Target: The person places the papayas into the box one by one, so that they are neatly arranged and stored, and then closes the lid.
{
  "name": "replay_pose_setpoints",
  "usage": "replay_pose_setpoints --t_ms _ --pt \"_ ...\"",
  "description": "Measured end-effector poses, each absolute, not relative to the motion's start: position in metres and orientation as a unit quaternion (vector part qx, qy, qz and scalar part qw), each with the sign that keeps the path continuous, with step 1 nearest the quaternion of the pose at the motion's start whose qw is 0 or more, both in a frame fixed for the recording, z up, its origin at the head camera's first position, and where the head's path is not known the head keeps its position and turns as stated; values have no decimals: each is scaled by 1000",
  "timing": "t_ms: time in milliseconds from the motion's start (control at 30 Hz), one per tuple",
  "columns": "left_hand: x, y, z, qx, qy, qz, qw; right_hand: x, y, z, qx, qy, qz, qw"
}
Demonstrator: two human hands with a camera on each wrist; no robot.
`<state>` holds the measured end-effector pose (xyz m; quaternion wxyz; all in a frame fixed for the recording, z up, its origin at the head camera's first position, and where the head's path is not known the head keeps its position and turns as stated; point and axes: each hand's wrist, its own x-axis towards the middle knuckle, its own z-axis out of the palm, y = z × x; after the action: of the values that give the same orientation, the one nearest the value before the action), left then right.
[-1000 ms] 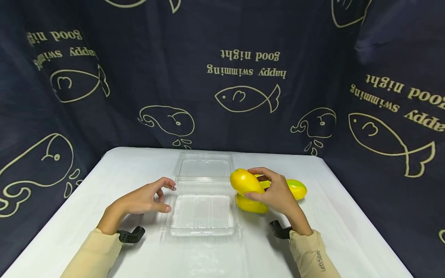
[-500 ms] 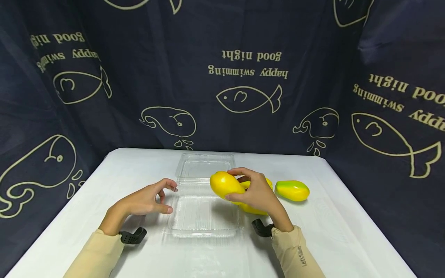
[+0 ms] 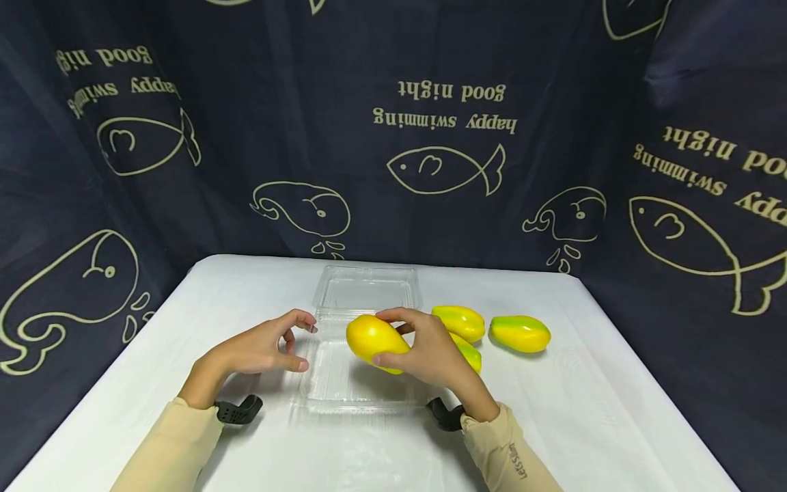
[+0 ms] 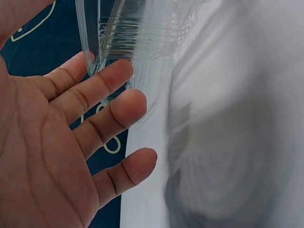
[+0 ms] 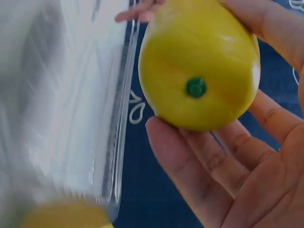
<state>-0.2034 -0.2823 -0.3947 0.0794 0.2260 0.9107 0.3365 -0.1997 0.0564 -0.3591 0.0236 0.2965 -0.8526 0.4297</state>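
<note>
In my right hand [image 3: 433, 352] is a glossy yellow papaya [image 3: 371, 338], gripped with the thumb on the near side and the fingers on the far side. It hangs over the near half of a clear plastic clamshell box [image 3: 332, 389], whose lid [image 3: 369, 290] lies folded back behind it. The right wrist view shows the round end of the papaya [image 5: 199, 57] with its green stem spot. Left of the box, my left hand [image 3: 258, 348] holds nothing; its fingers are spread and loosely bent, fingertips right at the box's left edge.
To the right of the box lie further yellow-green papayas: one [image 3: 460, 321] at the back, one [image 3: 470, 354] partly hidden by my right hand, and one [image 3: 519, 333] farther right. All stand on a white-covered table [image 3: 590, 410] with a dark printed curtain [image 3: 443, 232] behind it.
My right hand has carried the papaya leftward, from above the other papayas to over the box. The papayas it covered now show. My left hand has stayed nearly still.
</note>
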Motion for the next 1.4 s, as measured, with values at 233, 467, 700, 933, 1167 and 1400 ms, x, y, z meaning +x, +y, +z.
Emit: replay_pose_setpoints --t_ms 233,467,700,933,1167,1400 --pt "-207 -281 -393 230 911 333 77 -192 44 -361 308 -865 395 23" --pt "-209 -280 -393 221 912 336 83 -186 34 -366 314 -874 369 10" --pt "-210 -279 -393 219 912 336 81 -182 26 -372 333 -881 337 15" --pt "-209 -279 -393 225 912 334 80 -182 20 -380 343 -880 329 1" --pt "-207 -281 -395 221 913 334 81 -184 17 -388 354 -871 339 -22" --pt "-205 -282 -395 222 913 334 78 -189 17 -396 371 -847 375 -69"
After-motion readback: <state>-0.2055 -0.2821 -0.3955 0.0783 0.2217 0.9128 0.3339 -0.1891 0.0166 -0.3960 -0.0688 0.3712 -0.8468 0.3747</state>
